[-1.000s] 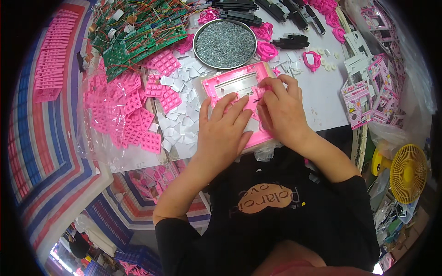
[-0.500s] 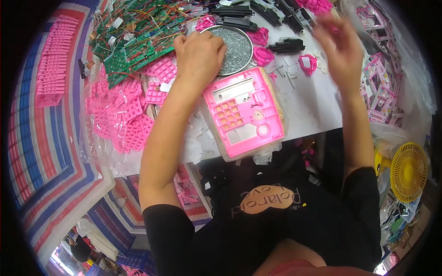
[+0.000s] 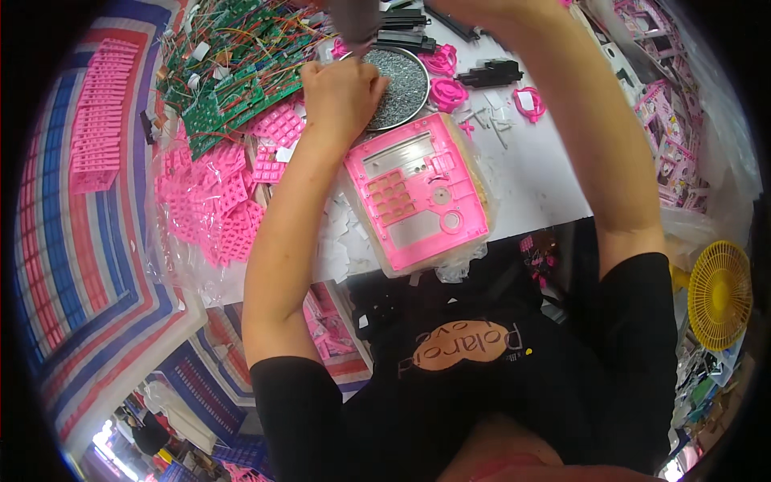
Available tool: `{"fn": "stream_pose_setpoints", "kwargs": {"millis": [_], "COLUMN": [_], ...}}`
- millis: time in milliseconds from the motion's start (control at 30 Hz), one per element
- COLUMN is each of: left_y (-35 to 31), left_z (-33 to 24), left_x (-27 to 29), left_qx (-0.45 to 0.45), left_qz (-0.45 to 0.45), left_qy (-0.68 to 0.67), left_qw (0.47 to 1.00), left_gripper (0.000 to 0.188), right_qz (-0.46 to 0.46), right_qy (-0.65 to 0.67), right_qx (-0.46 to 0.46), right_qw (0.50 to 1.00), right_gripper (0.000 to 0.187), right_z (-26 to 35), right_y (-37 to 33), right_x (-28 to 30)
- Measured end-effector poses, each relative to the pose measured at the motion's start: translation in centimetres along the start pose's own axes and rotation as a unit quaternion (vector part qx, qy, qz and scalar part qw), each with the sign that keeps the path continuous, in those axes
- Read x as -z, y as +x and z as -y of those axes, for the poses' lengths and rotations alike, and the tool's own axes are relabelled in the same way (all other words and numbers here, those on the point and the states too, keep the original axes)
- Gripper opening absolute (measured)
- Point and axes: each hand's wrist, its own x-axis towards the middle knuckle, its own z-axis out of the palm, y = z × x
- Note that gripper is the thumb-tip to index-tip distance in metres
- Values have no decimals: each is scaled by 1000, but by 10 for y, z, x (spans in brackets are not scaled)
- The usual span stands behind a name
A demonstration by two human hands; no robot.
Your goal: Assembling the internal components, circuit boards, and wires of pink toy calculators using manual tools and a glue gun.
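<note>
My left hand [image 3: 341, 95] rests at the left rim of a round metal dish [image 3: 428, 87] full of small silvery screws [image 3: 401, 90]. Its fingers are curled together, and whatever they may hold is hidden. My right forearm stretches to the top edge, where my right hand [image 3: 474, 10] is mostly cut off and its fingers do not show. A blurred dark grey cylindrical tool [image 3: 353, 22] hangs over the dish, close to my left knuckles; its grip is out of sight. Nearer me, a pink plastic casing [image 3: 418, 245] with keypad holes lies inner side up on a plastic-wrapped pad [image 3: 483, 186].
Green circuit boards [image 3: 233, 100] with tangled wires are heaped at the far left, above pink keypads [image 3: 229, 201] in clear plastic. Black parts [image 3: 490, 74], pink rings [image 3: 448, 95] and white pins [image 3: 499, 122] lie beyond the casing. A yellow fan [image 3: 720, 297] stands at the right.
My right hand has swung from the upper right across to the top edge. The grey tool has come into view over the dish. My left hand stays by the dish.
</note>
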Motion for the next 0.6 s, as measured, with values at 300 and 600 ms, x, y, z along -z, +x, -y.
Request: {"fn": "stream_pose_setpoints", "kwargs": {"millis": [300, 600], "left_y": [-48, -109], "left_z": [-50, -108], "left_x": [55, 66], "left_qx": [7, 27], "left_qz": [-65, -65], "left_qy": [-265, -356], "left_qw": [962, 932], "left_gripper": [7, 13], "right_qz": [-142, -132], "right_qy": [150, 193], "right_qx": [-32, 26], "right_qw": [978, 972], "right_gripper": [18, 30], "right_z": [-23, 5], "right_y": [-89, -148], "right_x": [-20, -64]}}
